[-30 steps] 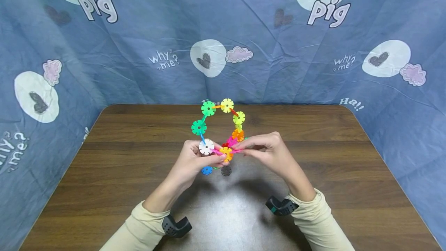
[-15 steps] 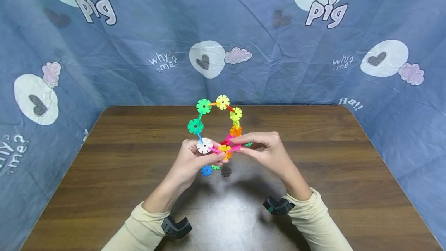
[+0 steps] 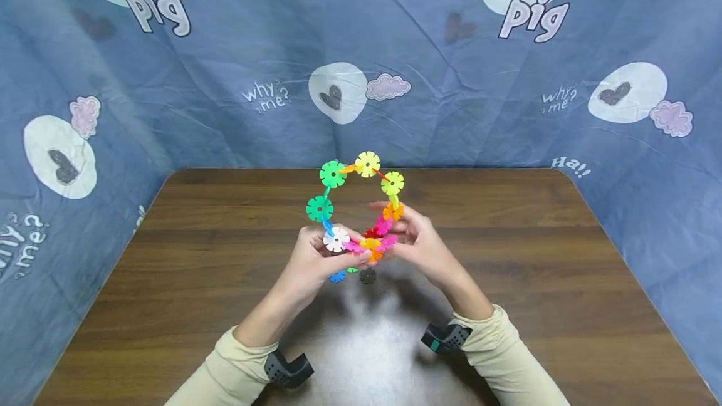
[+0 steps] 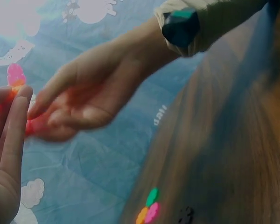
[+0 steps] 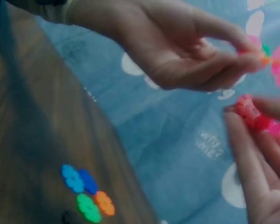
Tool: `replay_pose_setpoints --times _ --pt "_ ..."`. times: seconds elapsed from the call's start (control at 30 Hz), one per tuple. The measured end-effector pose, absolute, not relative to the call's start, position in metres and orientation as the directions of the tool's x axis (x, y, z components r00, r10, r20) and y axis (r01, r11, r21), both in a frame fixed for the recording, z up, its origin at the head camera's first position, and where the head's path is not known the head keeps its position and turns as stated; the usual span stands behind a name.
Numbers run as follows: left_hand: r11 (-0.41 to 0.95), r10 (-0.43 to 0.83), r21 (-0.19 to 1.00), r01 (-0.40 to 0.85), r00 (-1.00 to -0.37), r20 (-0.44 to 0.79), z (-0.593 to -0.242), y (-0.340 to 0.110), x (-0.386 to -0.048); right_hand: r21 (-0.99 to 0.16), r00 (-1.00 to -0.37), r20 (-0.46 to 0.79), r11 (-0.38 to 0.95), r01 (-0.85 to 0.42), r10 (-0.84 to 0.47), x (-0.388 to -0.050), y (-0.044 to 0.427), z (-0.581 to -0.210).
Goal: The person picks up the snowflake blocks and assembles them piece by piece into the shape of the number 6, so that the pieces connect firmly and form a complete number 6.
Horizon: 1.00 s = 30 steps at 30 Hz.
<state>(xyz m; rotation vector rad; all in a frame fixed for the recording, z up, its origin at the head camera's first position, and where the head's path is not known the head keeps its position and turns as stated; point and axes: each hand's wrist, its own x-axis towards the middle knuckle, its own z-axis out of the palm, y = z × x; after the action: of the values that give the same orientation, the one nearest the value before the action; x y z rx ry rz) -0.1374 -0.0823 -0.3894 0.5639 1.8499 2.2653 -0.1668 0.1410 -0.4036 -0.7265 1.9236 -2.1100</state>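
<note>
The left hand [image 3: 304,268] pinches an orange disc [image 3: 370,245] of the flower-disc ring [image 3: 319,209], up over the table [image 3: 169,255]; the right hand [image 3: 425,249] pinches its red part [image 5: 247,111]. I guess it's light, stiff and could pop apart: hold it near the joins. The cloth [image 3: 225,30] behind reads "pig", "why me?", "pig", "why me?", "Ha!!"

A: "Which colours run round the ring of discs [image 3: 333,174]?"
B: "Green, yellow, orange, red, pink, white and blue."
A: "And the smaller group [image 5: 87,208] in the right wrist view?"
B: "Two blues, a green, an orange."
A: "The cloth [image 3: 220,36]?"
B: "Blue, printed with pale ovals [image 3: 321,77], grey hearts [image 3: 331,98], pink clouds [image 3: 388,87] and light lettering [image 3: 544,15]."
A: "Table [image 3: 214,281] and sleeves [image 3: 221,368]?"
B: "Brown with streaky grain; plain cream."
</note>
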Motion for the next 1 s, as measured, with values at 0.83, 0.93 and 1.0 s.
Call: replay_pose_setpoints --times 0.83,0.93,1.0 --pt "-0.118 0.274 0.989 0.091 -0.954 0.120 -0.392 -0.085 -0.144 -0.976 -0.931 0.216 -0.072 -0.204 -0.294 -0.165 0.158 -0.384" --pt "-0.101 0.272 0.991 0.086 -0.956 0.110 -0.391 -0.086 -0.144 -0.978 -0.927 0.210 -0.069 -0.199 -0.311 -0.164 0.157 -0.383" --pt "-0.097 0.270 0.992 0.085 -0.957 0.108 -0.391 -0.086 -0.143 -0.979 -0.923 0.203 -0.063 -0.193 -0.327 -0.164 0.158 -0.383"
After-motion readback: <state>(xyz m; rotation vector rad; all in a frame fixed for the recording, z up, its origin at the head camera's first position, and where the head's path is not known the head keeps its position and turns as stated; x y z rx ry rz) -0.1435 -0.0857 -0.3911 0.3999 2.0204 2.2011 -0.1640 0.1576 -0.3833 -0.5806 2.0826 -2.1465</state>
